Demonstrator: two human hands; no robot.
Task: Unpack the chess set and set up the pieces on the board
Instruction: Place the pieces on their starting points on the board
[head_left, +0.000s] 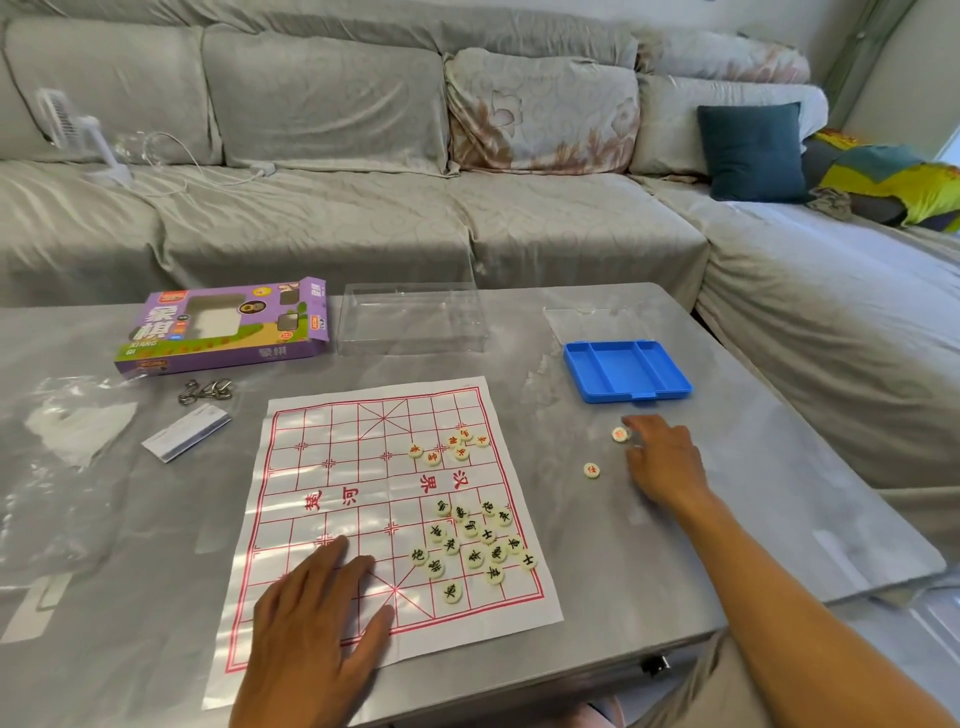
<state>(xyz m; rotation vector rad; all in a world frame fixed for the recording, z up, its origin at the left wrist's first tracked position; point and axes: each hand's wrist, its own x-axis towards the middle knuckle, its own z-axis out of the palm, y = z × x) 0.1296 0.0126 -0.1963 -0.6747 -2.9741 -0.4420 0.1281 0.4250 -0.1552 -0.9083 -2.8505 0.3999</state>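
At the far left of the grey bench (779, 467) lies crumpled clear plastic wrap (78, 431), running close to the left edge. Beyond it sits the purple game box (223, 327), one end flap open, near the back edge; in front of the box lie metal ring puzzles (205, 391) and a small folded leaflet (187, 433), just beside the paper board's upper-left corner.

The paper board (332, 467) lies flat in the middle, its near edge close to the front edge of the bench. The left hand (317, 623) rests flat on the board's near-left part, fingers straight and spread, holding nothing. The left half of the board is bare grid. On its right half lie two loose clusters — red-marked pieces (452, 446) in the far part and black-marked pieces (475, 540) in the near part, some touching each other and some reaching close to the board's right border.

Behind the board a clear plastic lid (413, 322) stands near the back edge. To the right, a blue tray (626, 370) with three bare compartments sits apart from the board.

The right hand (662, 462) reaches over the bare bench between tray and board, fingers loosely extended, their tips at one stray red piece (618, 434) — whether they touch it I cannot tell. A second stray piece (591, 470) lies just left of the hand. Bare bench runs on to the right edge; a grey sofa (363, 156) wraps the back and right sides.
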